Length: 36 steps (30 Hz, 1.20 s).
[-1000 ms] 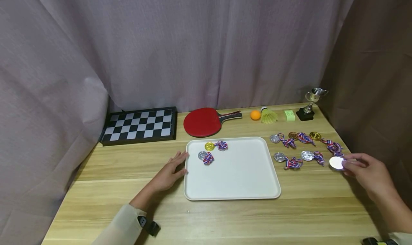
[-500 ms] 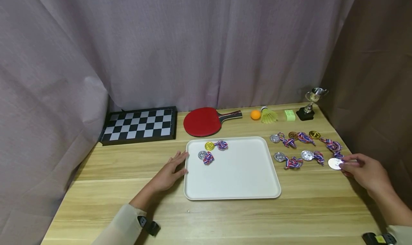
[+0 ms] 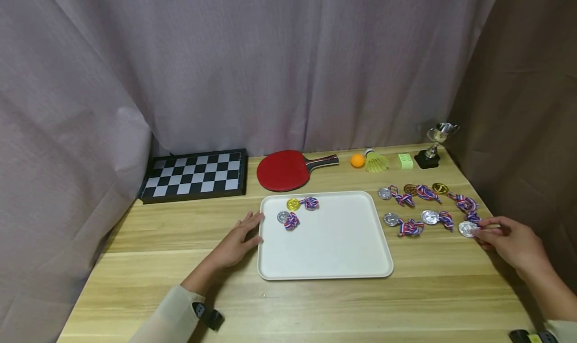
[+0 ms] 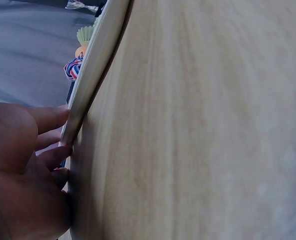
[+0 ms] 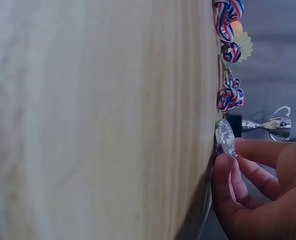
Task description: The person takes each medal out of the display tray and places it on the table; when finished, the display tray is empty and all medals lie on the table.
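Pinching silver medal [image 3: 467, 229] at fingertips, right hand [image 3: 511, 243] low over table.

Head cam looks down from above across the whole desk [image 3: 315, 303] toward the curtain. Both wrist cams sit right at desk level, rolled sideways, super close: left shares the tray [image 4: 95, 65] edge, right shares the medals [image 5: 230, 95].
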Motion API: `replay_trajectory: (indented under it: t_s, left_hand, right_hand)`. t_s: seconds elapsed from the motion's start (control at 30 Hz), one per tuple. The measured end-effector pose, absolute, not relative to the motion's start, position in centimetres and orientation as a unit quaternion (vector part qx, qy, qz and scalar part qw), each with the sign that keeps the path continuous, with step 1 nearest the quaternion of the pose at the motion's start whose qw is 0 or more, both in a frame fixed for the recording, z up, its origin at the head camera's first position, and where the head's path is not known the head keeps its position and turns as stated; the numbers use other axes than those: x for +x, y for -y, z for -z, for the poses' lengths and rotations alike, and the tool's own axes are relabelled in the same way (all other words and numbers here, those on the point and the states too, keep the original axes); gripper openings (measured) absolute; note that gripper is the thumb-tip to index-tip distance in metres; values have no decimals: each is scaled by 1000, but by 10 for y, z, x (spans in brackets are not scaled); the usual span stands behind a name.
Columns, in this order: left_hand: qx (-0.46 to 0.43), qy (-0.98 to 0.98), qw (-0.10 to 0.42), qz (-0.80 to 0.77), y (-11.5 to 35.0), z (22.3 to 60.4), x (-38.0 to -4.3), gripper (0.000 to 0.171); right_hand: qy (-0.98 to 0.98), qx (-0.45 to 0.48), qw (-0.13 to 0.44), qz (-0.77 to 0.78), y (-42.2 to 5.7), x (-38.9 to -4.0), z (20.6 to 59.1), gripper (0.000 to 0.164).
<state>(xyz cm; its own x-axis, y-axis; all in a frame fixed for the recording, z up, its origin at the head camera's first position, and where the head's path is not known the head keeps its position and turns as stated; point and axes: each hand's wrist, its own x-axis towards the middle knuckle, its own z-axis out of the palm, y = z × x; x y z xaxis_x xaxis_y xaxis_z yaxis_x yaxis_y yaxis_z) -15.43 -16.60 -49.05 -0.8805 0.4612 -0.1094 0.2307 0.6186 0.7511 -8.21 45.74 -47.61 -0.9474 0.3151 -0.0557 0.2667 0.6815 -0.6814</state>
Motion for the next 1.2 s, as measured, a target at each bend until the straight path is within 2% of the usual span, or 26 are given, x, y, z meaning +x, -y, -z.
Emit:
replay_trajectory:
  t_s: [0.13, 0.23, 0.4, 0.53, 0.63, 0.8, 0.93, 1.2]
  left_hand:
    - [197, -888, 147, -388, 166, 490, -154, 65]
    - [200, -888, 146, -387, 166, 491, -155, 65]
    - [199, -888, 144, -388, 166, 490, -154, 65]
    - [197, -886, 146, -393, 166, 491, -154, 65]
    - [198, -885, 145, -396, 166, 492, -154, 65]
    - [209, -882, 133, -401, 166, 494, -155, 63]
    - [215, -882, 128, -399, 166, 494, -155, 63]
    - [217, -882, 126, -399, 166, 493, -155, 63]
  right_hand:
    - [912, -152, 32, -379, -454, -80, 471, 42]
    - [904, -141, 38, -401, -449, -80, 468, 36]
    - [866, -98, 42, -488, -437, -85, 459, 8]
    - [864, -73, 33, -496, -422, -89, 449, 18]
    - [869, -54, 23, -491, -409, -94, 443, 9]
    - [885, -18, 16, -465, -384, -105, 438, 29]
    - [887, 7, 16, -461, -361, -114, 436, 30]
    - [881, 19, -23, -472, -312, -130, 431, 34]
